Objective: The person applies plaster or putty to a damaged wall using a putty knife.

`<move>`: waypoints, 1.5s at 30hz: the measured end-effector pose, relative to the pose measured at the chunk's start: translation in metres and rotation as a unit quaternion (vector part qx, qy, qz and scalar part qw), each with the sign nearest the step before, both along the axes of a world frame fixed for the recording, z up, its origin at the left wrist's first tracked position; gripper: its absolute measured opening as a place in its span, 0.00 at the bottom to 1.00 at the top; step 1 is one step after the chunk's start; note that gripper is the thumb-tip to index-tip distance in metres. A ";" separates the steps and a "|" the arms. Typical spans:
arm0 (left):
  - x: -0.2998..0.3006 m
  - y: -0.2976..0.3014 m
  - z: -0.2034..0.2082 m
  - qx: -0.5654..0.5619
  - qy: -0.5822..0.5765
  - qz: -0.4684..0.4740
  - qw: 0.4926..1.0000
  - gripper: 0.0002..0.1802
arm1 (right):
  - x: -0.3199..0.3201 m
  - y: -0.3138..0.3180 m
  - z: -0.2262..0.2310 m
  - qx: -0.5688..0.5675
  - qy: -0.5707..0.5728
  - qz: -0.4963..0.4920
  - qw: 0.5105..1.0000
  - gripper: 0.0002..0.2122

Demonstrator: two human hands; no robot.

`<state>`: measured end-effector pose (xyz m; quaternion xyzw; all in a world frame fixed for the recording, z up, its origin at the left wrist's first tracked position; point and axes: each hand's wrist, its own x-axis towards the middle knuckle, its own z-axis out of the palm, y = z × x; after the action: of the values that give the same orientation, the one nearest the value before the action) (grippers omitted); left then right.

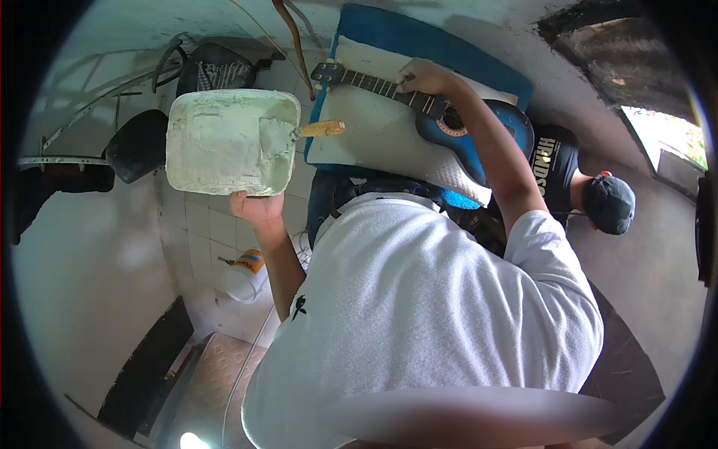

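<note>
My left hand [258, 209] grips the lower rim of a pale rectangular tub [176, 142], its fingers partly hidden beneath it. Whitish-green paste [217, 138] coats the inside of the tub. A putty knife [323, 129] lies across the tub's right rim, its wooden handle sticking out and its blade end smeared with paste. My right arm reaches over a blue acoustic guitar [467, 153]. At the neck, my right hand [425, 77] has its fingers curled onto the guitar's far edge. The guitar lies on a white padded cushion [366, 142], its headstock to the left.
A blue pad [419, 37] is under the cushion. On the right is another person in a dark shirt and cap [609, 203]. Black chairs [138, 146] stand at the left. A white bucket [243, 284] sits on the tiled floor, near a patterned mattress [217, 382].
</note>
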<state>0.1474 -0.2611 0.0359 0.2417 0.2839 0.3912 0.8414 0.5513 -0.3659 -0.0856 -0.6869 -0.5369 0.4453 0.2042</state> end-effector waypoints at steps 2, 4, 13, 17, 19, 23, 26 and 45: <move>-0.005 -0.001 -0.002 -0.004 -0.002 0.006 1.000 0.53 | 0.006 0.003 -0.011 -0.015 0.035 -0.004 0.999 0.16; -0.009 0.002 -0.005 -0.008 -0.005 0.013 1.000 0.53 | 0.008 0.006 -0.013 -0.029 0.068 -0.008 0.997 0.14; -0.019 0.034 -0.024 -0.064 -0.023 -0.003 0.998 0.49 | -0.016 -0.021 0.008 0.000 -0.053 -0.050 0.997 0.20; -0.015 0.071 -0.033 -0.038 -0.016 -0.089 0.995 0.49 | -0.052 -0.031 0.007 -0.015 -0.260 -0.047 0.964 0.28; -0.010 0.112 -0.036 -0.052 -0.017 -0.166 0.985 0.48 | -0.060 -0.031 0.013 -0.028 -0.297 -0.060 0.952 0.25; 0.043 0.211 -0.023 0.009 0.023 -0.224 0.974 0.47 | -0.081 -0.055 0.041 -0.037 -0.278 -0.187 0.941 0.23; 0.087 0.299 -0.015 0.007 0.034 -0.280 0.959 0.52 | -0.116 -0.059 0.059 -0.029 -0.210 -0.313 0.926 0.27; 0.214 0.434 -0.102 -0.041 -0.087 -0.556 0.826 0.57 | -0.344 0.041 0.046 -0.018 -0.071 -0.820 0.568 0.34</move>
<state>0.3610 0.1733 -0.0661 0.2883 0.0429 -0.1355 0.9469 0.2073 -0.3247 -0.0392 -0.8659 0.2515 0.0464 0.4300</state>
